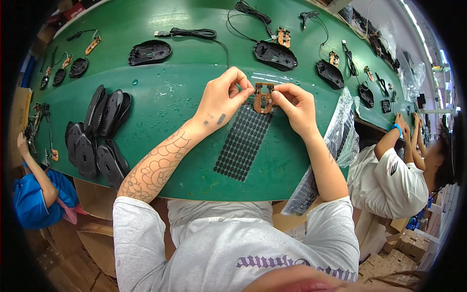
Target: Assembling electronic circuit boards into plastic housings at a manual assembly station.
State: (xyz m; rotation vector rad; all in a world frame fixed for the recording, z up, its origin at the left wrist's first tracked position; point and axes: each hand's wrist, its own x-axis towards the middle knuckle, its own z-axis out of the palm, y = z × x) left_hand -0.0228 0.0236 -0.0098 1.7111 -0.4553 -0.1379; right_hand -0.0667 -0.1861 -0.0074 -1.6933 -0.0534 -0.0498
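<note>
Above the green work table (189, 168), a small brown circuit board (263, 108) with cut-out openings is held upright between my two hands. My left hand (224, 95) is closed in a pinch at the board's upper left edge. The thumb and fingers of my right hand (297, 104) grip its right edge. Just below the board lies a clear sheet of black oval stickers (243, 143), its top end partly covered by the board. A black mouse shell (275, 55) with a cable and another brown board (284, 37) rests beyond my hands.
Black mouse covers (87, 153) are piled left of my left forearm. More shells (150, 52), cables and boards line the far side. Plastic-wrapped sheets (304, 190) hang over the front edge beside my right arm. Co-workers sit at left (36, 194) and right (396, 180).
</note>
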